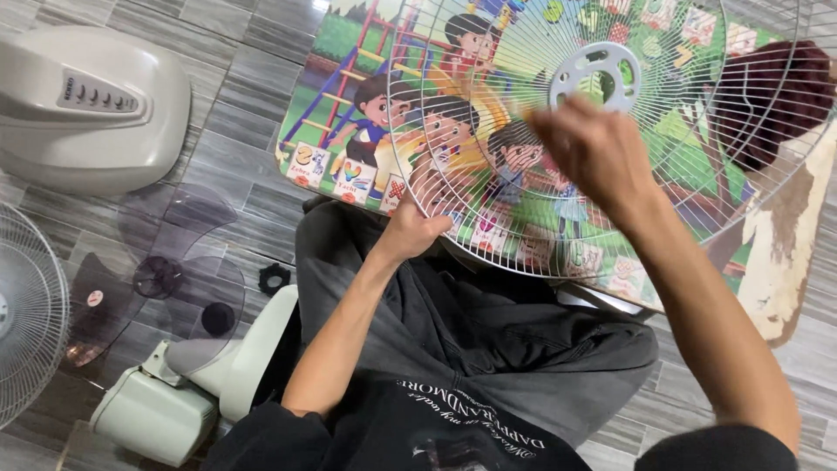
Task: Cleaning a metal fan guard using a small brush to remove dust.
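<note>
On the grey tiled floor (227,131) a person sits with a colourful cartoon mat (349,105) spread in front of the knees, and over that mat they hold up a round wire fan guard (697,131). The guard is the biggest thing in hand: a wide dish of thin white spokes with a pale plastic hub ring (595,77) at its middle. It looks light for its span, springy rather than stiff, and the thin wires would likely bend if squeezed between rim and hub; the outer rim seems the soundest place to take hold.

That is where the left hand (417,228) has it, fingers clenched on the lower rim nearest the lap. The right hand (593,148) is up against the spokes just below the hub, blurred, so I cannot tell whether its fingers are gripping a wire or only pressed on it.

Off to the person's left lie the other parts, well apart from the guard: a white fan base (87,105) with a row of buttons, a second guard (30,314) at the edge of view, a smoky clear blade (166,262) flat on the floor, the pale motor housing (157,406) beside the knee, and a small black ring nut (273,278) near the blade.
</note>
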